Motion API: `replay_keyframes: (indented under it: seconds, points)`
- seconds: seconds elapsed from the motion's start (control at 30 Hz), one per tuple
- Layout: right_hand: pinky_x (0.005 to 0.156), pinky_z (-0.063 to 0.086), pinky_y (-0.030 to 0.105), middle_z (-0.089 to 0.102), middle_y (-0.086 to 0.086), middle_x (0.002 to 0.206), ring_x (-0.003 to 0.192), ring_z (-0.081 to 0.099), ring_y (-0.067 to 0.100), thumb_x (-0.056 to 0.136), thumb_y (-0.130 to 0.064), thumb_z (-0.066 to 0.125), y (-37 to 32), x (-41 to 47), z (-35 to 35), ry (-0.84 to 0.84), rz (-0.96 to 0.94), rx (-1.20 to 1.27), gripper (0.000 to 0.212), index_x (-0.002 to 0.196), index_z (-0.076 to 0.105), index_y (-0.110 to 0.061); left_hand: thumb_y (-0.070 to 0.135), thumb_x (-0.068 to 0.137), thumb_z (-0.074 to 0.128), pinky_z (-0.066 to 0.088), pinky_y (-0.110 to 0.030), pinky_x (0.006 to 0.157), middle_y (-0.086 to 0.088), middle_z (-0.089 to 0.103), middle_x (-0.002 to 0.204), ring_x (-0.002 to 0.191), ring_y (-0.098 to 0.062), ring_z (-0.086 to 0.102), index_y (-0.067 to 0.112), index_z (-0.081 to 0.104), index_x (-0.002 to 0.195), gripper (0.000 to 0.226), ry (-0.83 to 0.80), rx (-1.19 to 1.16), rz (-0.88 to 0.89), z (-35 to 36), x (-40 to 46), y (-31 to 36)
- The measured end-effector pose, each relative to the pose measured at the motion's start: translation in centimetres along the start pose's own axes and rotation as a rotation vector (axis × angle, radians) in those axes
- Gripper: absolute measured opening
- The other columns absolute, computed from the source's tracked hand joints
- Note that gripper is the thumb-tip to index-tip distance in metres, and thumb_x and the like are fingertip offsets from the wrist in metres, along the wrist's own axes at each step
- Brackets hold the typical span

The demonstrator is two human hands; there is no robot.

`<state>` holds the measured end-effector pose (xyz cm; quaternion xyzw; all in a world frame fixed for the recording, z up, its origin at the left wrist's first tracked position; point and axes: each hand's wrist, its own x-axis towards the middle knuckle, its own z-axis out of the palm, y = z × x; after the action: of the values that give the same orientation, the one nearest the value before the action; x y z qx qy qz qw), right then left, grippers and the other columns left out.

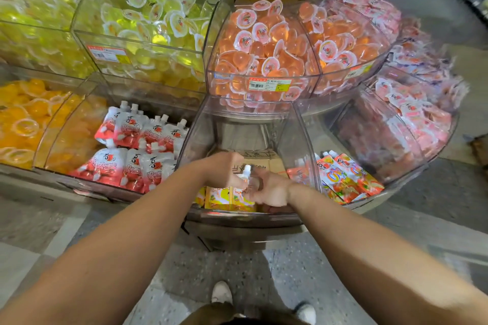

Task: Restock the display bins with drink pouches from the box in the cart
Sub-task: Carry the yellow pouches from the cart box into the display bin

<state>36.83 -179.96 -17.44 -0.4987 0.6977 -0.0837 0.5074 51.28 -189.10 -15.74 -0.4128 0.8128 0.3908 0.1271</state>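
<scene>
Both hands reach into the clear middle bin point(295, 140) on the bottom tier. My left hand point(224, 170) and my right hand point(269, 190) meet over a yellow drink pouch point(244, 182) with a white cap, and both seem to grip it. Under them, yellow-orange pouches point(220, 198) stand along the bin's front wall. A piece of brown cardboard point(257, 159) with writing lies on the bin's floor behind the hands. The box and the cart are out of view.
Red-and-white pouches point(137, 150) fill the bin to the left; orange pouches point(343, 179) lie in the bin to the right. Upper tiers hold yellow jelly cups point(148, 21), orange jelly cups point(264, 42) and pink packets point(406, 111). My shoes point(221, 293) stand on speckled floor.
</scene>
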Motion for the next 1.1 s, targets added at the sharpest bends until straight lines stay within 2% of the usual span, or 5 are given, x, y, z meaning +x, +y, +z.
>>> replay_keyframes:
  seconds: [0.07, 0.17, 0.43, 0.73, 1.1]
  points:
    - [0.048, 0.046, 0.018, 0.062, 0.007, 0.101, 0.057, 0.054, 0.01, 0.091, -0.023, 0.064, -0.6, -1.0, -1.5, 0.036, -0.03, 0.064, 0.059, 0.142, 0.034, -0.019, 0.032, 0.081, 0.071, 0.044, -0.032, 0.096, -0.005, 0.051, 0.135, 0.118, -0.023, 0.053, 0.017, 0.046, 0.138, 0.064, 0.104, -0.067, -0.015, -0.7, -0.3, 2.0]
    - [0.047, 0.039, 0.011, 0.061, -0.01, 0.064, 0.046, 0.05, 0.0, 0.089, -0.012, 0.061, -0.4, -4.1, -5.4, 0.361, -0.222, 0.148, 0.009, 0.095, 0.06, -0.019, 0.031, 0.087, 0.068, 0.042, -0.027, 0.093, 0.001, 0.057, 0.126, 0.107, -0.013, 0.054, 0.016, 0.056, 0.13, 0.047, 0.257, -0.152, 0.07, -1.6, -0.7, 7.1]
    - [0.105, 0.032, 0.028, 0.055, 0.011, 0.134, 0.128, 0.045, 0.027, 0.088, -0.032, 0.062, 14.4, -18.7, -15.6, 0.84, -0.028, -0.204, 0.053, 0.138, 0.049, -0.02, 0.062, 0.066, 0.047, 0.049, -0.036, 0.09, -0.003, 0.067, 0.111, 0.108, -0.026, 0.062, 0.023, 0.064, 0.109, 0.061, 0.387, 0.286, 0.322, 6.5, 2.7, 27.7]
    - [0.109, 0.031, 0.034, 0.042, 0.006, 0.144, 0.134, 0.035, 0.028, 0.09, -0.042, 0.056, 36.3, -37.4, -19.5, 1.102, 0.432, -0.069, 0.054, 0.142, 0.042, -0.031, 0.058, 0.085, 0.055, 0.022, -0.042, 0.115, -0.006, 0.032, 0.152, 0.14, -0.029, 0.027, 0.033, 0.034, 0.145, 0.069, 0.252, 0.565, 0.651, 25.6, 6.0, 51.5]
    - [0.107, 0.035, 0.04, 0.04, 0.005, 0.145, 0.135, 0.032, 0.029, 0.089, -0.043, 0.056, 57.3, -51.9, -21.8, 1.261, 0.857, 0.196, 0.056, 0.142, 0.04, -0.032, 0.056, 0.086, 0.054, 0.02, -0.042, 0.116, -0.003, 0.028, 0.154, 0.142, -0.026, 0.022, 0.034, 0.03, 0.145, 0.068, -0.024, 0.687, 1.039, 44.7, 10.2, 73.9]
